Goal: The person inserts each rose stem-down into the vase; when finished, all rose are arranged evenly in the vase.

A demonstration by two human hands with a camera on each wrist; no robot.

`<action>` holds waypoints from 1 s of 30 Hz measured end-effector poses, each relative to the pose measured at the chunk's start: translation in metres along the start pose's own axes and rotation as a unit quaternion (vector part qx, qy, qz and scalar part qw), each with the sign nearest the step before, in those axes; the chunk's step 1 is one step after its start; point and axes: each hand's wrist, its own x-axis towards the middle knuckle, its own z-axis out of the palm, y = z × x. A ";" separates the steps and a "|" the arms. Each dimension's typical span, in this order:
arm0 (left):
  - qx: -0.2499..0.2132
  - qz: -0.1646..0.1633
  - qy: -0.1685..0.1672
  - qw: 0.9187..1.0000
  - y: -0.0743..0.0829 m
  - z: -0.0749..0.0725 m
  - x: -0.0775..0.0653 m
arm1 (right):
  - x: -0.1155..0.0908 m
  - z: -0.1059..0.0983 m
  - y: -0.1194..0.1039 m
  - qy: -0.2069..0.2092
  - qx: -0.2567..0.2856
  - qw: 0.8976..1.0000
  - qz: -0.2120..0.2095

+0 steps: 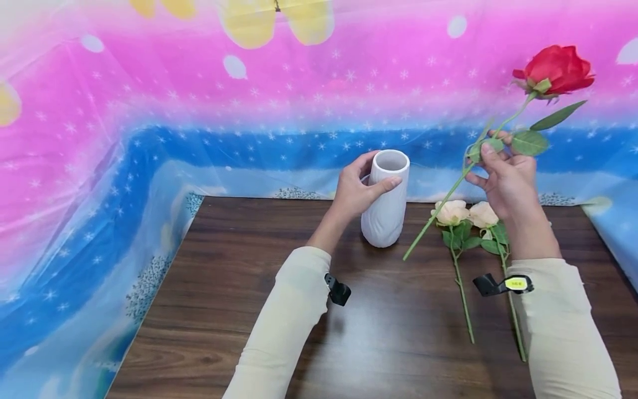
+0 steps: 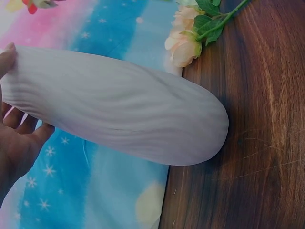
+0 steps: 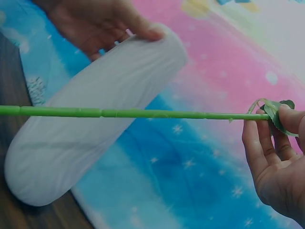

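A white vase with a wavy, ribbed surface stands near the back of the wooden table. My left hand grips it near the rim, thumb across the front and fingers behind. In the left wrist view the vase fills the middle, its base at the tabletop. My right hand pinches the stem of a red rose by its leaves, up in the air to the right of the vase. The bloom points up and right; the bare green stem slants down left, its lower end beside the vase.
Two pale peach roses with green leaves lie on the dark wooden table right of the vase, one partly under the right forearm. A pink and blue patterned cloth hangs behind and at the sides of the table.
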 end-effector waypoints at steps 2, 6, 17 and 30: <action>-0.001 0.000 -0.001 1.000 -0.001 0.001 0.000 | 0.002 0.003 -0.006 0.005 0.011 1.000 -0.008; 0.000 -0.005 -0.001 1.000 0.000 0.001 -0.001 | 0.008 0.011 -0.014 0.010 0.035 0.999 -0.019; 0.006 -0.005 -0.002 1.000 -0.001 -0.001 -0.002 | 0.021 0.029 -0.027 0.063 0.088 0.993 -0.051; 0.009 0.003 0.001 1.000 0.000 0.000 -0.001 | 0.029 0.039 -0.041 0.088 0.129 0.982 -0.103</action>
